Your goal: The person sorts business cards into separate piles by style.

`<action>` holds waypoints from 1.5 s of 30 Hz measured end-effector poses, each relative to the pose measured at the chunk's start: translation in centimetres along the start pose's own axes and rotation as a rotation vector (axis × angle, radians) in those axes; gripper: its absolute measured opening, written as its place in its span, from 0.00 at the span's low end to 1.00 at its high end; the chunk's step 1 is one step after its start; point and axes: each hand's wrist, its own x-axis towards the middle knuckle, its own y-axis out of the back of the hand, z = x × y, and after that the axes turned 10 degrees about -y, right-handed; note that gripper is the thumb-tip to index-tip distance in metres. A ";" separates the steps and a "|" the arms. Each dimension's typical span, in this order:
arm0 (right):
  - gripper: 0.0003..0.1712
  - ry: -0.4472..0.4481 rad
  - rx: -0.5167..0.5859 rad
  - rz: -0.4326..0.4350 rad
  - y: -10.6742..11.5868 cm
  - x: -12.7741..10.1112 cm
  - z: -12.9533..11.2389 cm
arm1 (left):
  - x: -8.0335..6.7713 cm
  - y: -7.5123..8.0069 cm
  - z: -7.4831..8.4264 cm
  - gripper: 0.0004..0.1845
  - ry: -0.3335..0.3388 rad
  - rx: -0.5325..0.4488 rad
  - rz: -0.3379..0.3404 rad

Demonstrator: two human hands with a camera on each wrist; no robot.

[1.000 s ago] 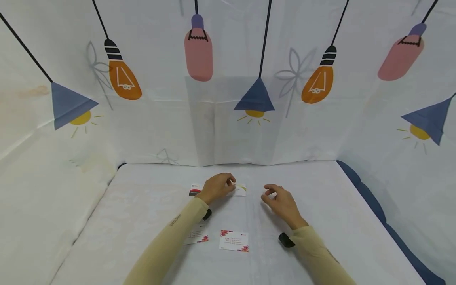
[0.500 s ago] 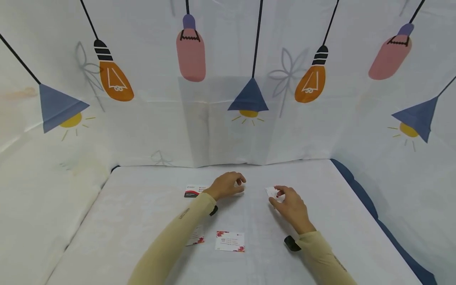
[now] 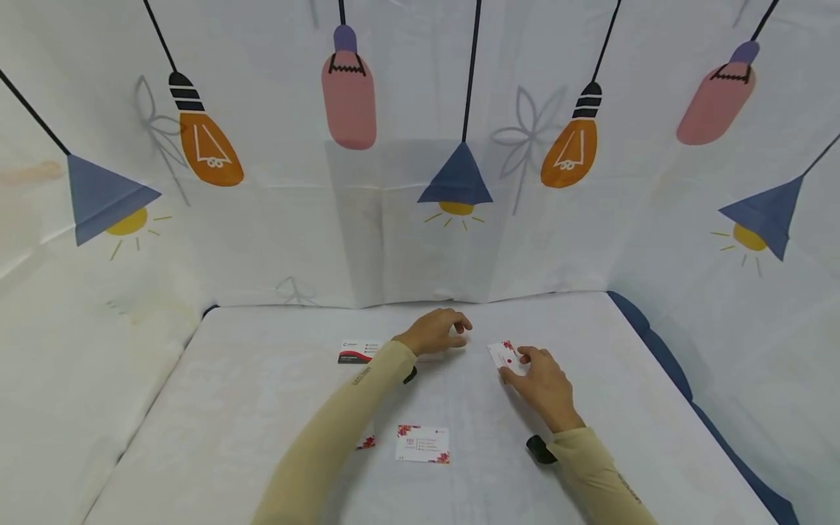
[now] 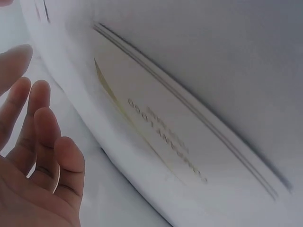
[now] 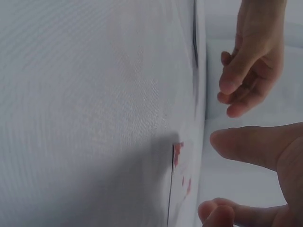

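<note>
My right hand (image 3: 541, 383) is beside a white card with red floral print (image 3: 502, 355), fingers bent and thumb apart from them. In the right wrist view, a gap separates the thumb (image 5: 246, 144) from the fingers, with the card (image 5: 182, 189) lying flat beyond. My left hand (image 3: 436, 330) hovers over the table to the left of that card, its fingers loosely curled around nothing. The left wrist view has a white card with a yellow-green stripe (image 4: 147, 113) on the table; the left hand and sleeve hide it from the head view.
A card with a red and black band (image 3: 357, 352) lies left of the left hand. Nearer me are a white card with red flowers (image 3: 423, 444) and another card's corner (image 3: 366, 442), mostly under the left sleeve. A lamp-patterned cloth (image 3: 420, 248) rises behind the white table (image 3: 262, 408).
My right hand has drawn back slightly toward the right and nearer me, uncovering the floral card. My left hand has moved right, past the striped card. The head view has shifted slightly.
</note>
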 end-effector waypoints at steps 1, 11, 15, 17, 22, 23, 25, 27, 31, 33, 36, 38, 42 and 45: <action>0.38 -0.003 -0.004 -0.002 0.0 0.0 0.1 | 0.3 -0.2 0.1 0.18 -0.002 -0.005 -0.008; 0.41 -0.030 -0.051 -0.015 0.1 0.0 0.6 | 2.6 -1.8 0.7 0.20 -0.008 -0.016 -0.062; 0.40 -0.051 -0.078 -0.027 -0.1 0.0 0.6 | 3.4 -2.2 1.1 0.24 -0.015 -0.008 -0.100; 0.40 -0.056 -0.085 -0.026 -0.1 0.0 0.6 | 3.8 -2.5 1.2 0.26 -0.023 -0.007 -0.111; 0.40 -0.067 -0.098 -0.019 -0.1 0.0 0.5 | 4.6 -3.0 1.4 0.29 -0.033 -0.022 -0.119; 0.40 -0.069 -0.098 -0.021 -0.1 0.0 0.5 | 4.7 -3.1 1.4 0.30 -0.034 -0.025 -0.121; 0.40 -0.072 -0.099 -0.029 -0.1 0.0 0.4 | 5.0 -3.2 1.5 0.30 -0.037 -0.023 -0.129; 0.41 -0.074 -0.104 -0.037 -0.1 0.0 0.4 | 5.3 -3.3 1.7 0.31 -0.038 -0.023 -0.135; 0.41 -0.075 -0.116 -0.048 -0.4 0.0 0.4 | 5.6 -3.5 2.3 0.32 -0.033 -0.010 -0.152; 0.41 -0.078 -0.121 -0.051 -0.5 0.0 0.4 | 5.9 -3.7 2.4 0.33 -0.029 0.001 -0.164; 0.41 -0.080 -0.128 -0.051 -0.6 0.2 0.4 | 6.1 -3.9 2.7 0.34 -0.035 0.011 -0.171; 0.41 -0.080 -0.129 -0.048 -0.6 0.3 0.4 | 6.2 -3.9 2.7 0.34 -0.031 0.017 -0.174; 0.40 -0.080 -0.122 -0.046 -0.6 0.3 0.4 | 6.2 -3.9 3.0 0.34 -0.029 0.028 -0.175; 0.39 -0.073 -0.110 -0.048 -0.6 0.3 0.4 | 6.3 -3.9 3.1 0.34 -0.020 0.037 -0.182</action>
